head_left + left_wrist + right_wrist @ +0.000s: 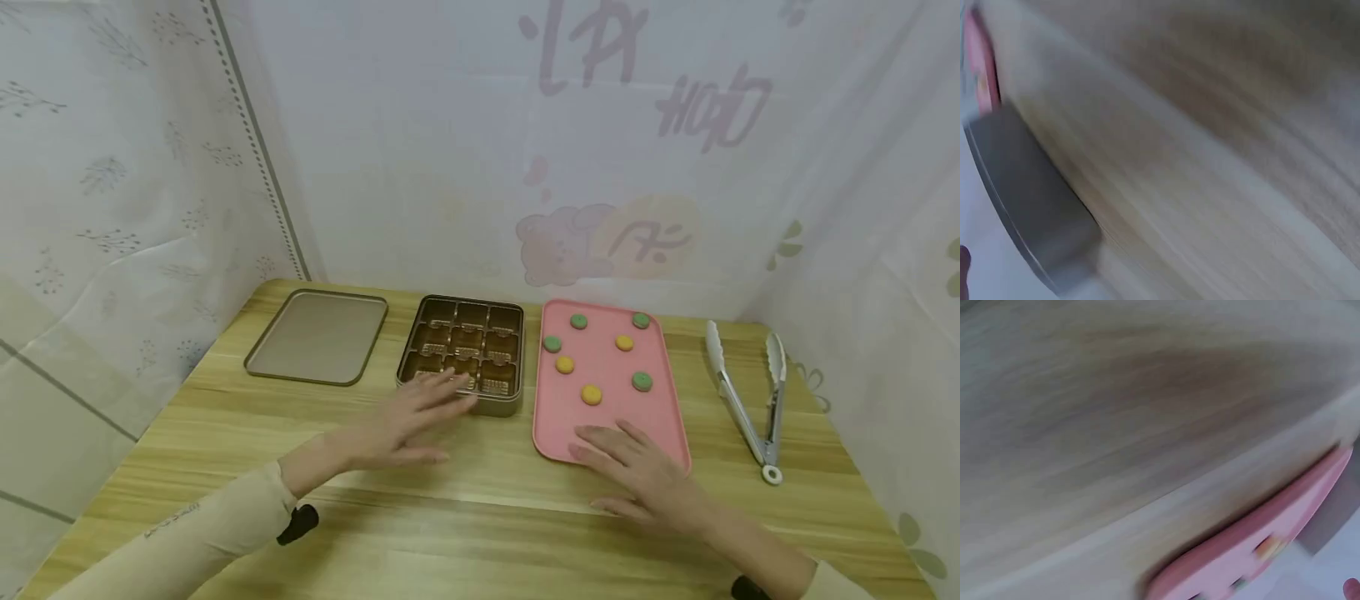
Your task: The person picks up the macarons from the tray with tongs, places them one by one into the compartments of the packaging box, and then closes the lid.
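Keeping clear of the small round green and yellow macarons (pixel 591 394) is advised for the right grip (pixel 637 475), which is spread, empty, over the near end of the pink rectangular tray (pixel 596 363) where they are scattered. The left grip (pixel 411 423), likewise released, is poised at the front edge of the square bronze-coloured box (pixel 501 407) with nine compartments; whether tray or box is touched cannot be told. Any macaron should be pinched lightly by its sides, and the box steadied by its outer wall, so that nothing is crushed.
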